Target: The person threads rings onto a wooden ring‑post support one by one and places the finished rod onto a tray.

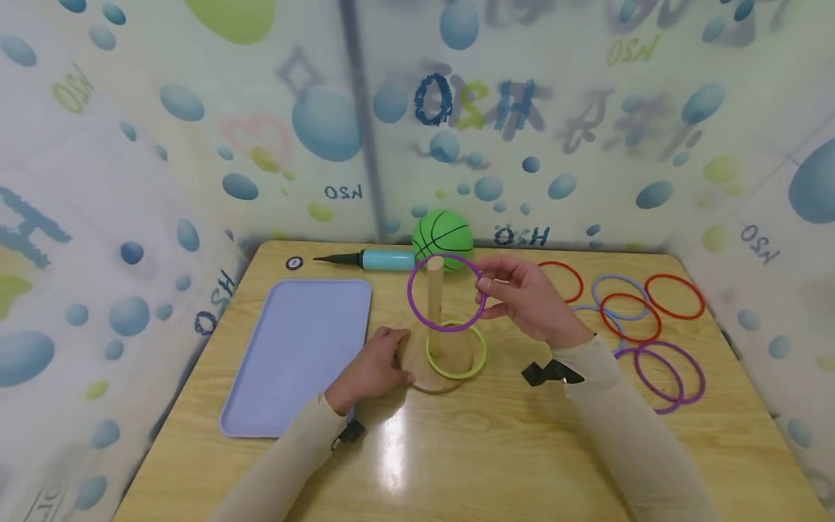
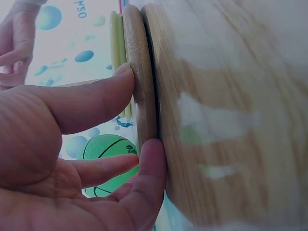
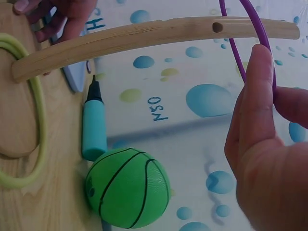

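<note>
A wooden post (image 1: 435,297) stands upright on a round wooden base (image 1: 420,370). My left hand (image 1: 373,366) grips the base's left edge, its thumb on the upper face and a finger at the lower edge in the left wrist view. Yellow-green rings (image 2: 115,43) lie around the foot of the post, off-centre on the base. My right hand (image 1: 525,301) pinches a purple ring (image 1: 445,329) by its right side. In the right wrist view that ring encircles the post near its top end, with the fingertips beside the post.
A light blue tray (image 1: 313,348) lies left of the base. Behind are a green ball (image 1: 450,230), a blue pump (image 1: 388,260) and a small round disc (image 1: 295,263). At right lie loose red (image 1: 681,317), blue and purple rings, some overlapping. Patterned walls surround the table.
</note>
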Motion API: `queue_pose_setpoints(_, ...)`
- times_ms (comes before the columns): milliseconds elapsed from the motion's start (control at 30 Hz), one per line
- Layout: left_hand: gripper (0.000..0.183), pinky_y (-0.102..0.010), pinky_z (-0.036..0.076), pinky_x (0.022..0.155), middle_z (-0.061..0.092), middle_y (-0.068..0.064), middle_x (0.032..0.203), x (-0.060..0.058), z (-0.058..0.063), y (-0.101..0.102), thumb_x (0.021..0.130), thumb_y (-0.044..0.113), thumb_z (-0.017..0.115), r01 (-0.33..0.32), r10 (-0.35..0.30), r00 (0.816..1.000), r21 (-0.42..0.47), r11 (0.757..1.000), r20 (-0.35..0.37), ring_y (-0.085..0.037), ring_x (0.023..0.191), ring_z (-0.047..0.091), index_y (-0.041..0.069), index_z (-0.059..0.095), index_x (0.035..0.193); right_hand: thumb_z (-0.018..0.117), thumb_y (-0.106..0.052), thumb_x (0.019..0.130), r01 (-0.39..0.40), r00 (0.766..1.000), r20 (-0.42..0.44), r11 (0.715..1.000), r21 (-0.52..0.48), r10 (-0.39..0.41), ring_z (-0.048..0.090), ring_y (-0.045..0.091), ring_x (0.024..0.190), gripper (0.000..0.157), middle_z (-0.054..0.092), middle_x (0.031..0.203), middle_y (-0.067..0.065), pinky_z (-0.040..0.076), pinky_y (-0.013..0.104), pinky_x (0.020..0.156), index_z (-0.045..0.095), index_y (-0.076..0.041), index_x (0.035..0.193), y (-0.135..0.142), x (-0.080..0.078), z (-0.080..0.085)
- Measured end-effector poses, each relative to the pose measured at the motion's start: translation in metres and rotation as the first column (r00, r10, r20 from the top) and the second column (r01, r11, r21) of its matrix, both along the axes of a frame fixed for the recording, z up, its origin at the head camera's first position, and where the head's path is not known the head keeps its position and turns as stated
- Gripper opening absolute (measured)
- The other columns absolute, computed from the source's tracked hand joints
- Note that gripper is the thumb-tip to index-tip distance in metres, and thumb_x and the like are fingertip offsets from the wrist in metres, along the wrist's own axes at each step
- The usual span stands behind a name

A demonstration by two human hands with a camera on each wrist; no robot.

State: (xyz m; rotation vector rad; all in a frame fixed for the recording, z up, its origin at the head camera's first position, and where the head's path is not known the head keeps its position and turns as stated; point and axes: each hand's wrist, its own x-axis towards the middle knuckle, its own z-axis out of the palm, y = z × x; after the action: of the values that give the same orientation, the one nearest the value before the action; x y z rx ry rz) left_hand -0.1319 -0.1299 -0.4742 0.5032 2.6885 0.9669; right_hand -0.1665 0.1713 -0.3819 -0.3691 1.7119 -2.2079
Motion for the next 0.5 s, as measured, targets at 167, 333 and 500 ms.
queue_pose_setpoints(167, 0.086, -0.044, 0.054, 0.096, 0.056, -0.025, 0.136, 0.002, 0.001, 0.001, 0.080, 0.017, 0.093, -0.004, 0.004, 1.000, 0.001, 1.000, 0.001, -0.023, 0.102, 0.058, -0.004, 0.051, 0.152, 0.062, -0.001, 0.104, 0.009, 0.999, 0.038, 1.000, 0.026, -0.010, 0.072, 0.016, 0.086, 0.025, 0.067, 0.098, 0.004, 0.065, 0.038, 0.073, 0.066, -0.008, 0.128, 0.003, -0.005, -0.023)
queue_pose_setpoints(333, 0.087, -0.044, 0.053, 0.095, 0.056, -0.024, 0.135, 0.000, -0.001, 0.001, 0.080, 0.017, 0.093, -0.002, 0.002, 1.000, -0.005, 1.000, 0.000, -0.023, 0.102, 0.056, -0.003, 0.050, 0.153, 0.061, -0.001, 0.105, 0.012, 0.997, 0.070, 0.999, 0.052, -0.016, 0.071, 0.014, 0.087, 0.024, 0.066, 0.099, 0.003, 0.066, 0.038, 0.074, 0.066, -0.009, 0.127, 0.007, -0.009, -0.040)
queue_pose_setpoints(500, 0.086, -0.044, 0.053, 0.096, 0.056, -0.023, 0.135, 0.000, 0.000, 0.000, 0.081, 0.017, 0.092, 0.001, -0.001, 1.000, -0.012, 1.000, 0.003, -0.024, 0.105, 0.056, -0.003, 0.050, 0.153, 0.061, -0.005, 0.106, 0.013, 0.993, 0.114, 0.989, 0.146, -0.030, 0.071, 0.015, 0.089, 0.030, 0.065, 0.102, 0.001, 0.065, 0.037, 0.075, 0.060, -0.002, 0.136, 0.011, -0.009, -0.059)
